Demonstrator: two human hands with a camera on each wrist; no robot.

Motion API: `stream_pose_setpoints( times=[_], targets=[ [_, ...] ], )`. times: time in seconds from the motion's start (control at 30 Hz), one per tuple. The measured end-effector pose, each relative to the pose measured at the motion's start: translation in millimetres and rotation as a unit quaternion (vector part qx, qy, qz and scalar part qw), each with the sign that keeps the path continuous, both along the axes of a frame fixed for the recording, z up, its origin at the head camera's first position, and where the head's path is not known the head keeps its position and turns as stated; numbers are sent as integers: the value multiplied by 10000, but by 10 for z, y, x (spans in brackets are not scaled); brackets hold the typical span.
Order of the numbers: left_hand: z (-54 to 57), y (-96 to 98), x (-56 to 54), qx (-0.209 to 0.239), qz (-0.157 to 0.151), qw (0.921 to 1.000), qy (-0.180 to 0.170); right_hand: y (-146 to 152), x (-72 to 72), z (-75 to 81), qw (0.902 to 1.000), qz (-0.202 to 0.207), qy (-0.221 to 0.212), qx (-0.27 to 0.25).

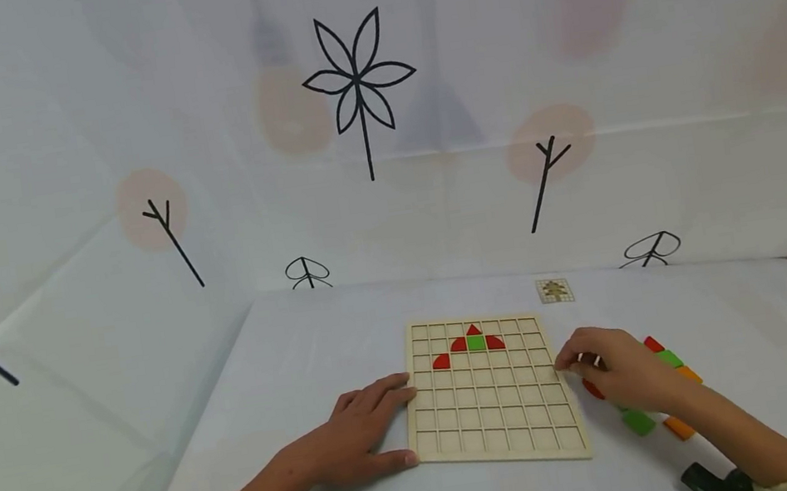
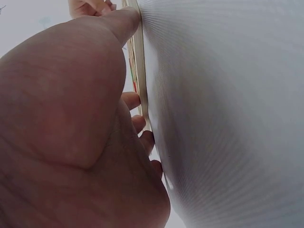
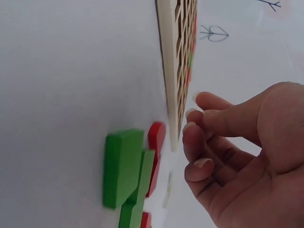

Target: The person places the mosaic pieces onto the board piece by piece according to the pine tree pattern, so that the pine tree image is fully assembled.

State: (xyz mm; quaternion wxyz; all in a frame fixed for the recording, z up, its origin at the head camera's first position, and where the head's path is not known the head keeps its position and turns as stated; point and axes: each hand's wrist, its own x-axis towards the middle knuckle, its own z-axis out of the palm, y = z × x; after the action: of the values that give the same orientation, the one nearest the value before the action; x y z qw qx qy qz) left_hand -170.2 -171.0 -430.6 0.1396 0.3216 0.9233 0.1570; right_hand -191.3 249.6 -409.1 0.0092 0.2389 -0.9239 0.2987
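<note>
Left hand (image 1: 360,435) lay spread, its fingertips and thumb touching the left edge of the wooden board (image 1: 487,400), which sat flat on the white table (image 1: 301,342) with four red pieces (image 1: 495,342) and one green square (image 1: 476,343) toward its far end; seen from the left wrist, the palm hid all but a sliver. Right hand (image 1: 622,368) was just beside the right edge, fingers bent, tips near the thumb; I could not tell whether they pinched anything. It partly covered the loose blocks (image 1: 639,421), preventing a count, and the small card's (image 1: 555,291) print was indistinct.
</note>
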Motion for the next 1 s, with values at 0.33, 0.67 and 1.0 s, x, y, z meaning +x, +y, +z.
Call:
stream_pose_setpoints(
  times=[0.33,0.67,1.0],
  targets=[
    [-10,-8,1,4,-83,9999,107,220,88,-47,9986,356,271,275],
    [-10,-10,6,40,-57,10000,53,270,88,-124,9968,652,396,222],
    [-10,-12,7,52,-102,9999,125,260,80,-126,9970,554,320,435]
  ],
)
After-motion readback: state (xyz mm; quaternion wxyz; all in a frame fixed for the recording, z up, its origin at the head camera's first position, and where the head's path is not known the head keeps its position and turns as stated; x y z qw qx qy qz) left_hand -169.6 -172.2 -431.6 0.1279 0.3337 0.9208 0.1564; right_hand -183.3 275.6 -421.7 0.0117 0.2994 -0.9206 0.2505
